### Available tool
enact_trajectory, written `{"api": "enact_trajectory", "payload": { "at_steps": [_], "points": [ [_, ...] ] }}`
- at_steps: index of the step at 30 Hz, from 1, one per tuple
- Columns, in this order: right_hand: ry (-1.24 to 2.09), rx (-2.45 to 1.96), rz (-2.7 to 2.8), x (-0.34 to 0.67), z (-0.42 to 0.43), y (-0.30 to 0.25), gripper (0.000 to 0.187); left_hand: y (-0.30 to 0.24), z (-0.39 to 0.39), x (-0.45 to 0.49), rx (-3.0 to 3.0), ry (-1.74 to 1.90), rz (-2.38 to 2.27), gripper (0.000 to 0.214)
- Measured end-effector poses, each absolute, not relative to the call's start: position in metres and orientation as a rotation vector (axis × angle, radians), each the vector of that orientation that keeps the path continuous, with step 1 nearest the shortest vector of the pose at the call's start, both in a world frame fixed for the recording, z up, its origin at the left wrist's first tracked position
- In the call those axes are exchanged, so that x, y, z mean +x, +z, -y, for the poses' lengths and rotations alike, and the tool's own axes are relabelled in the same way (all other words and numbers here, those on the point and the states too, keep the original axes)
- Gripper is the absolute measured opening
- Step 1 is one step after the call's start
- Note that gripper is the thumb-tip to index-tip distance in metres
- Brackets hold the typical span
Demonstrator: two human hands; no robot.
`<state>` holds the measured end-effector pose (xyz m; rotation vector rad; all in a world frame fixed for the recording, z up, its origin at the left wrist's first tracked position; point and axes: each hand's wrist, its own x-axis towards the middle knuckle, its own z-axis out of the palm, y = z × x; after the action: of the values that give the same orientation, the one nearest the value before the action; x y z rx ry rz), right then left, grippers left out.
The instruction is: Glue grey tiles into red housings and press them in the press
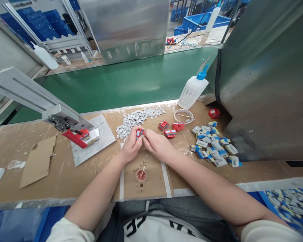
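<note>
Head view: your left hand (131,146) and right hand (157,145) meet over the brown cardboard-covered bench (65,174). The fingertips of both are closed on one small red-and-blue plastic part (139,133). Your fingers cover most of it, so its shape is unclear. A pile of small grey tabs (136,119) lies just beyond. A small round cup of red-brown liquid (141,175) sits between your forearms.

The left forearm (98,191) and right forearm (207,188) were stretched forward, bare, and angled inward. The left hand (131,146) and right hand (158,145) were held together at the fingertips, fingers curled and pinched closed.
</note>
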<state>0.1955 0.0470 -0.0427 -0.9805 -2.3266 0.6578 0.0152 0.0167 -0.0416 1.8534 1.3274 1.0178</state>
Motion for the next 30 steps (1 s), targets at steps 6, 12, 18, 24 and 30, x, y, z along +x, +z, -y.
{"api": "enact_trajectory", "payload": {
  "at_steps": [6,12,18,24,30],
  "points": [
    [0.743,-0.956,2.236,0.195,-0.044,-0.042,0.022,-0.047,-0.015,0.019,1.898,1.106,-1.371,0.024],
    [0.519,-0.792,2.290,0.200,-0.045,-0.038,0.027,-0.043,-0.013,0.014,2.100,1.171,-1.263,0.027],
    [0.418,-0.755,2.356,0.202,-0.044,-0.039,0.034,-0.041,-0.011,0.012,2.216,1.202,-1.217,0.025],
    [0.515,-0.753,2.336,0.204,-0.041,-0.039,0.035,-0.037,-0.010,0.011,2.250,1.197,-1.162,0.020],
    [0.787,-0.812,2.236,0.200,-0.039,-0.038,0.033,-0.042,-0.010,0.012,2.259,1.172,-1.264,0.020]
  ]
}}
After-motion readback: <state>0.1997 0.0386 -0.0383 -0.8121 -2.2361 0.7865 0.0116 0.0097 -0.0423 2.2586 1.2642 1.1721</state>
